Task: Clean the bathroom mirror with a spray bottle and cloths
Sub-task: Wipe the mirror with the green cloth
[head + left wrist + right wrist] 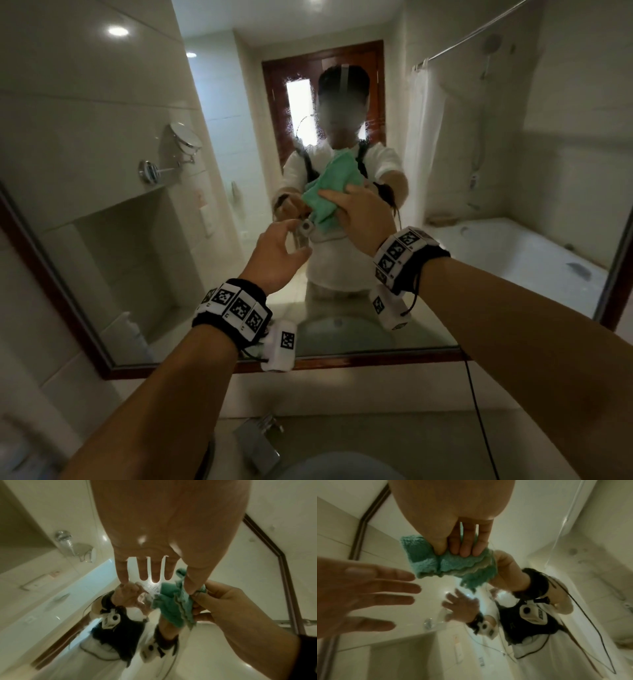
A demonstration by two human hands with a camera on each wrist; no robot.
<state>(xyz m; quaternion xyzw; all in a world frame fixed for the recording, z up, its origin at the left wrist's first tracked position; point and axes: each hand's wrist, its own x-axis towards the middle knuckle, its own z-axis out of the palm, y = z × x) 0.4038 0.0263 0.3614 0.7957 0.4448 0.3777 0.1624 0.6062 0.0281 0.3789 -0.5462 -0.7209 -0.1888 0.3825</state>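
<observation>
Green cloth (330, 192) sits bunched at the frame's centre, pinched by the right hand (359, 219) in front of the mirror (144, 246). Just lower left, the left hand (274, 253) reaches toward it, fingers spread, holding nothing.

The crumpled terry cleaning cloth (426, 559) is teal-green, with one fold edge looking paler, perhaps grey. The wall mirror's wooden frame (51, 287) is dark reddish-brown. Black-and-white square-patterned marker wristbands (236, 305) contrast with cream wall tiles (61, 85).

A pale stone counter (376, 394) carries a chrome faucet (260, 442).
</observation>
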